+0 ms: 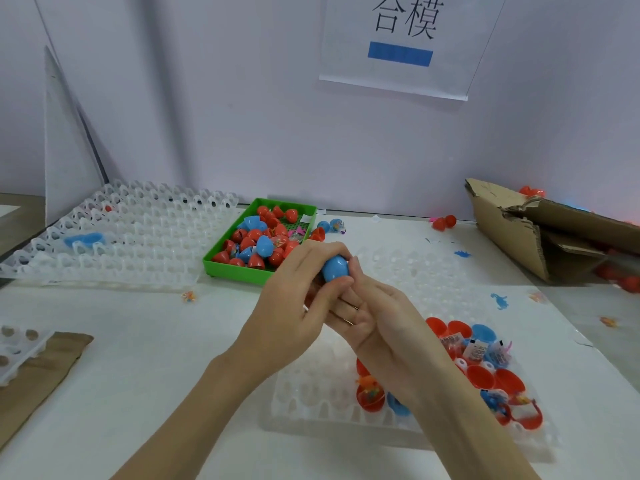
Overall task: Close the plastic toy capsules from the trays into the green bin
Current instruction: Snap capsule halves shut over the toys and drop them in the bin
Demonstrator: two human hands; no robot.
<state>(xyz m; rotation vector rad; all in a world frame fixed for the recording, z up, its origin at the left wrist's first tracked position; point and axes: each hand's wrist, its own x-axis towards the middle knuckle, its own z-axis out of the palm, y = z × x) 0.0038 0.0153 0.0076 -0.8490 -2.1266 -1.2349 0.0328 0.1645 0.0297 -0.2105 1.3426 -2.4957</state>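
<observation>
A smooth blue egg-shaped plastic capsule [334,268] sits up off the table between both hands, just in front of the near corner of the green plastic bin [225,268]. The left hand [294,306] wraps it from the left, thumb pressed across its lower end and fingers curled over the top. The right hand [374,317] comes in from below and the right, palm turned up, its fingertips pinching the capsule's upper right side. The bin holds a heap of closed red and blue capsules [263,240]. Under the right forearm lies a white plastic cell tray [311,393] with open red and blue capsule halves [481,368] and small packets in it. A larger white cell tray [131,237] lies left of the bin, and a torn brown cardboard box [554,233] stands far right.
</observation>
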